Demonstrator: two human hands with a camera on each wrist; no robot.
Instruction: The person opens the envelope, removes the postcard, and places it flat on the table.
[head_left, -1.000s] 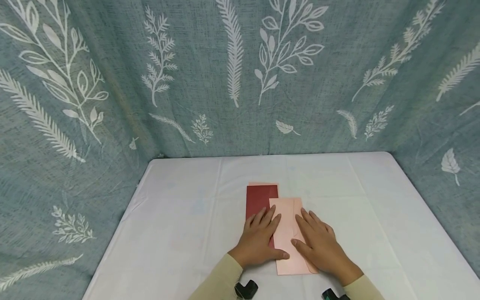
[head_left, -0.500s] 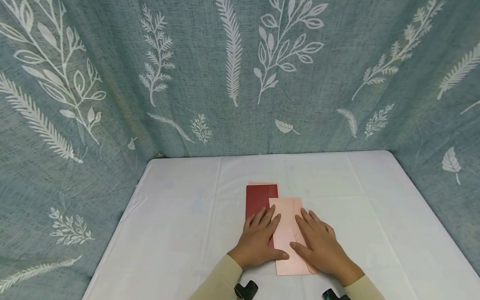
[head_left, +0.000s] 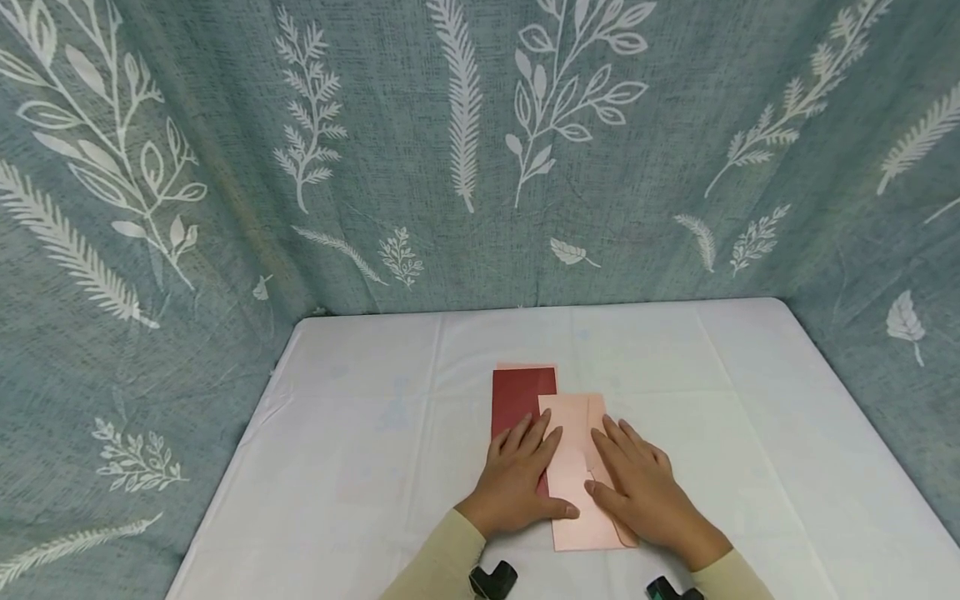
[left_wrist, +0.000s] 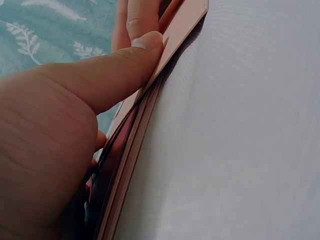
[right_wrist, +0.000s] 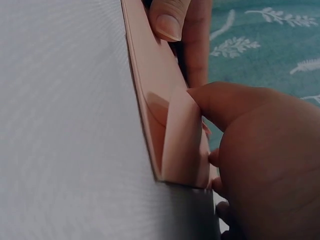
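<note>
A pale pink envelope [head_left: 572, 433] lies lengthwise, partly over a dark red envelope [head_left: 517, 393]. My left hand [head_left: 516, 479] rests on both with fingers spread and straight, its thumb on the pink one's lower part. My right hand [head_left: 637, 483] lies along the pink envelope's right side, fingers straight on the side flap [right_wrist: 182, 137]. In the right wrist view, the flap's near end stands slightly raised, with my right thumb at its edge. The left wrist view shows layered edges of a stack [left_wrist: 127, 175] beneath the pink envelope. The right hand hides part of the flap.
A white cloth [head_left: 360, 467] covers the table. A pink edge [head_left: 527, 365] shows behind the dark red envelope. Blue-green curtains [head_left: 420, 167] with white leaf prints hang behind and at both sides. Black wrist devices [head_left: 493, 578] sit at the sleeves.
Both hands stay almost where they were on the envelopes. The right hand has shifted very slightly to the right. The head view has tilted a little.
</note>
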